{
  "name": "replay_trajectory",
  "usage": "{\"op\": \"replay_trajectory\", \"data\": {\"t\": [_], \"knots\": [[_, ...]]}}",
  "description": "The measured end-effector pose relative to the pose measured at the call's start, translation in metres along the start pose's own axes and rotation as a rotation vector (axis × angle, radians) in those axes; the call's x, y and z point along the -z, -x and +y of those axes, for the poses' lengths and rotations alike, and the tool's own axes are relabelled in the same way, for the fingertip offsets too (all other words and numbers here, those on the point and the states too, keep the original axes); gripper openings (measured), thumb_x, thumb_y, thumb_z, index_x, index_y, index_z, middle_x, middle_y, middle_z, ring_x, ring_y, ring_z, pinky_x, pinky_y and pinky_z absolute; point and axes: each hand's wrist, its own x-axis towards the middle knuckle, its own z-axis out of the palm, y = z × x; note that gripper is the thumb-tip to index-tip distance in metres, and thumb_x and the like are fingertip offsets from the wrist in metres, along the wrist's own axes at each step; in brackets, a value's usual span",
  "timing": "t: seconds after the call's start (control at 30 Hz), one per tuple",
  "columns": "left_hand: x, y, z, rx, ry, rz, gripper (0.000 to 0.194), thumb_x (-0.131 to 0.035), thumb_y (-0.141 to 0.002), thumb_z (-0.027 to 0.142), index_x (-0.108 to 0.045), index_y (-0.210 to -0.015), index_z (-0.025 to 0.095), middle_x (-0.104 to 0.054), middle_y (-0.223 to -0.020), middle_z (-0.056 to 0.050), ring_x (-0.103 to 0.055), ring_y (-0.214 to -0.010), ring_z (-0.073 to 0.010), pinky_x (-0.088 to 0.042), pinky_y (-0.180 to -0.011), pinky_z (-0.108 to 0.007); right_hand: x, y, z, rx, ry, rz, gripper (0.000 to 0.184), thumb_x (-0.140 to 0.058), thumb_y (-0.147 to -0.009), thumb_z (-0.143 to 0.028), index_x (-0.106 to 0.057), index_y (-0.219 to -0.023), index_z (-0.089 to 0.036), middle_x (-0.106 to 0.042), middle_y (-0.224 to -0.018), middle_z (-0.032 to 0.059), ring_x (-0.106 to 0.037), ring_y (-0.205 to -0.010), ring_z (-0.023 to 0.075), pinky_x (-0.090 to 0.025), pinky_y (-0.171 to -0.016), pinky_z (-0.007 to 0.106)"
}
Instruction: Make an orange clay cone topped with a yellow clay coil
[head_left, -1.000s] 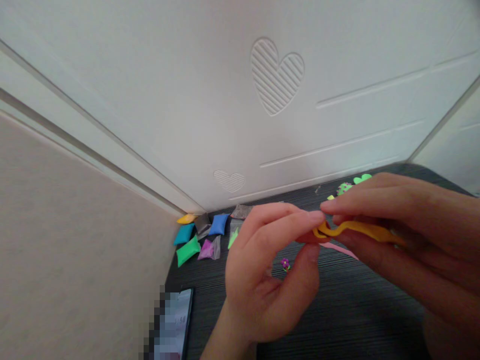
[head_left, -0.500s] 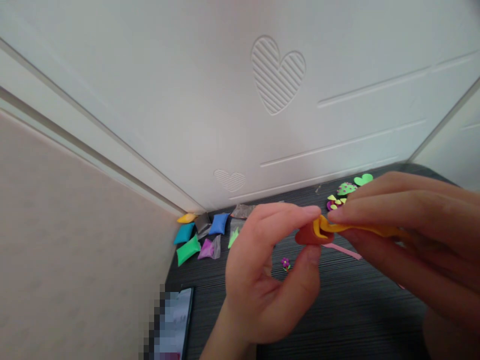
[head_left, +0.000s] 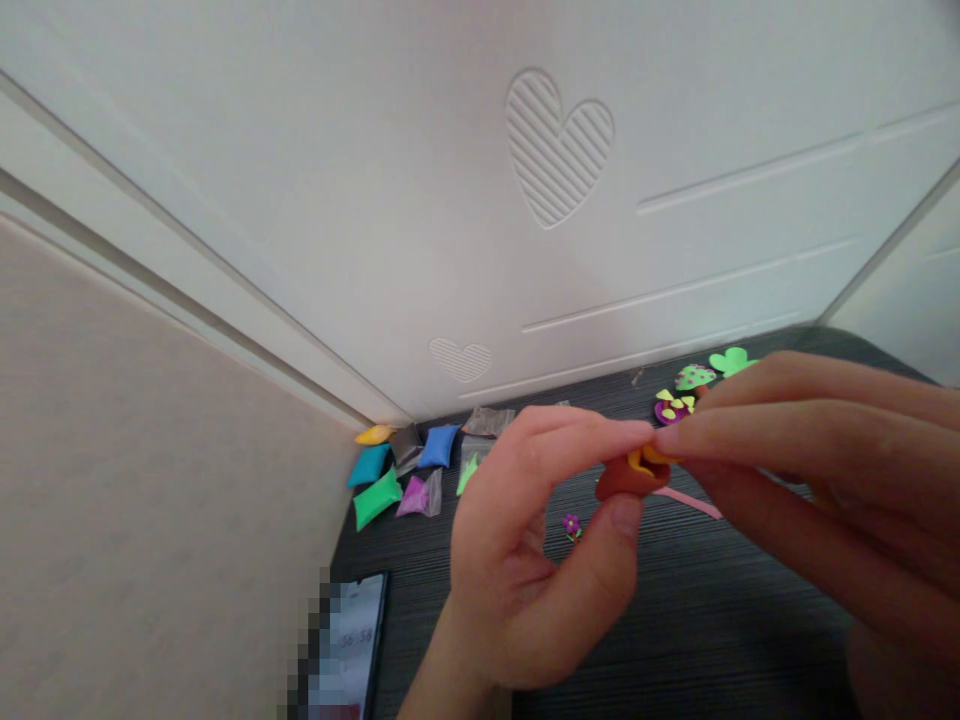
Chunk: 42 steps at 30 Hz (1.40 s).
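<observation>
Clay (head_left: pixel 625 482) is up over the worktop (head_left: pixel 682 630), pinched in the left hand (head_left: pixel 525 560), prob for steadiness while the right hand (head_left: pixel 817 450) grips the yellow strip (head_left: pixel 651 456) poking out. Packets (head_left: pixel 437 447) sit near the far left corner, outta the way I guess.

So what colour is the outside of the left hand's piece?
The piece is reddish-brown outside; head view.

Yellow piece (head_left: pixel 660 453) partly hidden, phone (head_left: pixel 352 640) cut off below
</observation>
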Motion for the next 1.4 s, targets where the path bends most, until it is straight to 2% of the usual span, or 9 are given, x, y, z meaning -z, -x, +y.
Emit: {"op": "replay_trajectory", "data": {"t": [0.23,0.5,0.73,0.83,0.97,1.07,1.23,1.33,1.4], "knots": [[-0.001,-0.002,-0.001,0.045,0.163,0.055,0.031,-0.055,-0.081,0.006,-0.062,-0.11,0.015,-0.064,-0.1,-0.005,-0.058,-0.091,-0.0138,-0.053,-0.082,-0.027,0.002,0.001,0.0,0.033,0.067,-0.035,0.015,-0.05,-0.086,-0.024,-0.059,-0.095,-0.033,-0.067,-0.098,-0.007,-0.065,-0.072,0.0098,-0.054,-0.058,0.02],[-0.002,0.001,-0.004,0.056,0.148,0.104,0.03,-0.056,-0.081,0.008,-0.063,-0.108,0.019,-0.063,-0.099,-0.004,-0.057,-0.092,-0.0138,-0.054,-0.08,-0.027,0.0,0.002,-0.001,-0.011,0.02,-0.015,0.025,-0.051,-0.086,-0.026,-0.056,-0.109,-0.036,-0.068,-0.094,-0.0099,-0.064,-0.074,0.0074,-0.052,-0.061,0.015],[-0.003,0.0,-0.004,-0.053,-0.068,0.122,0.032,-0.056,-0.079,0.005,-0.061,-0.107,0.02,-0.065,-0.093,-0.005,-0.06,-0.09,-0.0156,-0.056,-0.076,-0.029,-0.002,0.002,-0.001,-0.091,-0.019,0.042,0.01,-0.059,-0.082,-0.032,-0.058,-0.091,-0.03,-0.068,-0.081,-0.0073,-0.062,-0.064,0.0112,-0.048,-0.049,0.024],[-0.006,-0.001,-0.005,-0.114,-0.146,0.138,0.035,-0.057,-0.077,0.002,-0.061,-0.108,0.018,-0.065,-0.094,-0.005,-0.061,-0.089,-0.0151,-0.056,-0.074,-0.028,-0.002,0.002,-0.001,-0.094,-0.001,0.051,0.008,-0.059,-0.082,-0.03,-0.058,-0.09,-0.029,-0.067,-0.078,-0.0076,-0.061,-0.062,0.0101,-0.046,-0.047,0.023],[-0.009,0.0,-0.006,-0.223,-0.237,0.201,0.037,-0.062,-0.069,-0.004,-0.064,-0.104,0.009,-0.065,-0.096,-0.006,-0.062,-0.09,-0.0139,-0.055,-0.078,-0.024,-0.001,0.0,-0.001,-0.076,0.02,0.031,0.01,-0.058,-0.083,-0.033,-0.059,-0.091,-0.029,-0.067,-0.08,-0.0078,-0.061,-0.066,0.0094,-0.048,-0.049,0.021],[-0.011,0.002,-0.006,-0.264,-0.328,0.225,0.037,-0.065,-0.068,-0.003,-0.064,-0.102,0.009,-0.064,-0.1,-0.006,-0.062,-0.09,-0.0134,-0.055,-0.078,-0.023,-0.001,0.0,-0.002,-0.067,0.03,0.038,0.011,-0.059,-0.082,-0.032,-0.061,-0.093,-0.028,-0.068,-0.082,-0.0073,-0.062,-0.068,0.0095,-0.049,-0.051,0.02],[-0.012,0.005,-0.006,-0.173,-0.455,0.222,0.038,-0.067,-0.071,0.004,-0.062,-0.106,0.018,-0.063,-0.104,-0.002,-0.062,-0.092,-0.0138,-0.056,-0.08,-0.026,0.001,0.0,-0.002,-0.027,0.012,0.033,0.012,-0.058,-0.082,-0.028,-0.061,-0.094,-0.029,-0.07,-0.087,-0.0076,-0.065,-0.07,0.0101,-0.052,-0.053,0.018],[-0.013,0.006,-0.006,-0.228,-0.459,0.256,0.035,-0.067,-0.074,0.007,-0.061,-0.106,0.02,-0.063,-0.102,-0.002,-0.063,-0.089,-0.0147,-0.057,-0.076,-0.028,0.004,-0.001,-0.002,-0.046,0.015,-0.002,0.019,-0.061,-0.079,-0.024,-0.061,-0.097,-0.032,-0.07,-0.087,-0.0095,-0.066,-0.07,0.0098,-0.053,-0.052,0.015],[-0.012,0.007,-0.005,-0.194,-0.479,0.244,0.036,-0.067,-0.074,0.007,-0.061,-0.107,0.02,-0.063,-0.104,-0.002,-0.062,-0.092,-0.015,-0.057,-0.078,-0.028,0.005,0.0,-0.002,-0.052,0.013,-0.012,0.021,-0.062,-0.079,-0.025,-0.061,-0.098,-0.033,-0.071,-0.088,-0.0102,-0.067,-0.072,0.0095,-0.053,-0.053,0.013]]}}
